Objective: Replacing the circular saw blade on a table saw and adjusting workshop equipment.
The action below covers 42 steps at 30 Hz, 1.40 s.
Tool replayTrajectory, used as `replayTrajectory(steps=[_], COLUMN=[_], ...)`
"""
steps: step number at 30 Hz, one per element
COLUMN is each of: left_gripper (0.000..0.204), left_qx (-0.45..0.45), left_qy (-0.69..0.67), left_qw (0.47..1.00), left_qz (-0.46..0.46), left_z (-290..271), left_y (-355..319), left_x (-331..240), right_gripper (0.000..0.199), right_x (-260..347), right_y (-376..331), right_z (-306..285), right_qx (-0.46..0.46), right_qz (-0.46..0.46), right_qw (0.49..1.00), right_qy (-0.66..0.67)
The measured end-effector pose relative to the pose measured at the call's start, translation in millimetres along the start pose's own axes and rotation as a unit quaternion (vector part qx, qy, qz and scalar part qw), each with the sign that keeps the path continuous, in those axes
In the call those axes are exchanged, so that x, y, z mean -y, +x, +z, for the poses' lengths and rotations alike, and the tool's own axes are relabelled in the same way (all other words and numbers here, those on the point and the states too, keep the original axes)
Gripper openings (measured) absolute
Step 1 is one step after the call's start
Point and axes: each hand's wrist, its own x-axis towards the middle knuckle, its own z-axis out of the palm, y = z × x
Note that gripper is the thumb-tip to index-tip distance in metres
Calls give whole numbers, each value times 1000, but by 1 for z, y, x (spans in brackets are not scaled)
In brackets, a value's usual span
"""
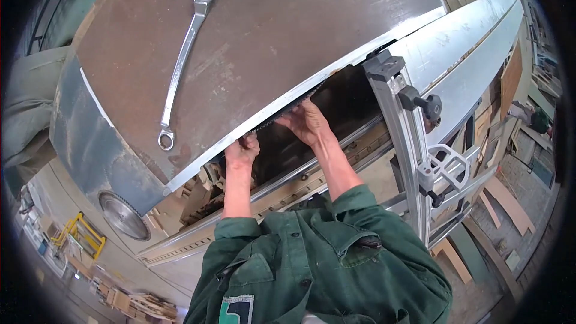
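Both my hands reach into the dark opening beside the metal edge of the machine table (270,30). Between them runs the toothed edge of a circular saw blade (271,122), seen almost edge-on along the table's rim. My left hand (242,150) grips the blade's near left side, its fingertips partly hidden under the rim. My right hand (307,123) is closed on the blade further right, thumb up and fingers curled below. Most of the blade is out of sight beneath the table. On the brown tabletop lies a double-ended ring wrench (183,63).
A second circular saw blade (125,216) leans against the machine's left side. Right of the opening stand an aluminium fence with black knobs (414,138) and the silver sliding table (468,42). Wood offcuts (507,201) lie on the floor at right; a yellow frame (81,234) stands at left.
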Motion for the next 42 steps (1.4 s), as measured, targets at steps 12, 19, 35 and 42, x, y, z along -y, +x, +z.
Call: replayTrajectory(steps=[12,19,35,42], left_gripper=[28,24,26,26], left_qx=[11,52,9,34], left_qy=[-19,2,94,61], left_qw=[1000,997,995,998], left_qz=[-6,-51,31,5], left_z=[-9,11,23,20], left_y=[8,-2,-25,-21], left_x=[8,4,7,4], right_gripper=[43,31,29,36], right_x=[-10,2,-4,35], right_y=[25,11,19,31], right_z=[-25,-10,-6,-38], right_qx=[20,14,-10,33], right_qz=[-26,-42,-2,-69], right_qw=[998,993,997,990], right_qy=[51,109,73,-122])
